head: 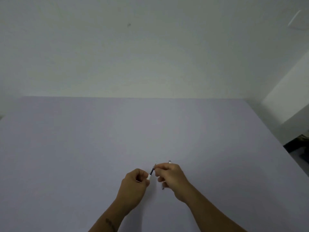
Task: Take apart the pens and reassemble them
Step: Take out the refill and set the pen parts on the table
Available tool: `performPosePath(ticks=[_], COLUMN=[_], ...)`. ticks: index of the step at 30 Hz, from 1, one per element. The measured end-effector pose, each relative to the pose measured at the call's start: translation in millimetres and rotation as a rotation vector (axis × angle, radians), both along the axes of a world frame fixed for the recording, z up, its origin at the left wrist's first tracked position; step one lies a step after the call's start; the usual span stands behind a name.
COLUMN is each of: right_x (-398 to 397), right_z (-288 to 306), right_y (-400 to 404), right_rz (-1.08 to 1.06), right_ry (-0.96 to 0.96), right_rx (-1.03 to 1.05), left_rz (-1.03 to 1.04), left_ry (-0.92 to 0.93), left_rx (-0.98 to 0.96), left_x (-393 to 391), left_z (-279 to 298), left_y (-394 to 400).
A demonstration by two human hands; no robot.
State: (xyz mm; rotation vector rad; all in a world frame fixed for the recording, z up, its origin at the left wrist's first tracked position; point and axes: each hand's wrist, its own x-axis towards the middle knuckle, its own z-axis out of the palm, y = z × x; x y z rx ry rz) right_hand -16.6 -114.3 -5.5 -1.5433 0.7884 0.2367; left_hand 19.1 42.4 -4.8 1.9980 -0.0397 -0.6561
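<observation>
My left hand [136,181] is closed around a white pen barrel [148,177], whose open end points up and to the right. A thin dark refill [152,170] with a fine metal tip sticks out of that end. The fingertips of my right hand [170,174] pinch the refill near its tip. A second pen lies on the table under my right hand; only its pale end [169,161] above the knuckles and its dark end [162,186] below the fingers show. Both hands hover just above the lavender table [83,148].
The lavender table fills the lower half of the view and meets a pale wall [150,47] at the back. Its right edge runs diagonally, with a dark floor area [299,148] beyond it.
</observation>
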Motion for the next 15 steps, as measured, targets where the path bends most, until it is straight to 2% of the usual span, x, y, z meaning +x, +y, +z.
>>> performPosePath(ticks=[5, 10, 12, 15], right_x=[5, 11, 10, 0], right_z=[12, 32, 35, 20], right_y=[-2, -46, -70, -89], right_rz=[-0.1, -0.348, -0.338, -0.085], right_ry=[-0.006, -0.133, -0.111, 0.052], right_rx=[0.065, 0.037, -0.077, -0.475], left_rz=[-0.024, -0.008, -0.001, 0.0], left_ry=[-0.014, -0.017, -0.02, -0.01], left_rx=[-0.037, -0.029, -0.018, -0.012], left_x=[-3, -4, -5, -9], left_z=[5, 4, 3, 1], left_y=[-11, -14, -17, -21])
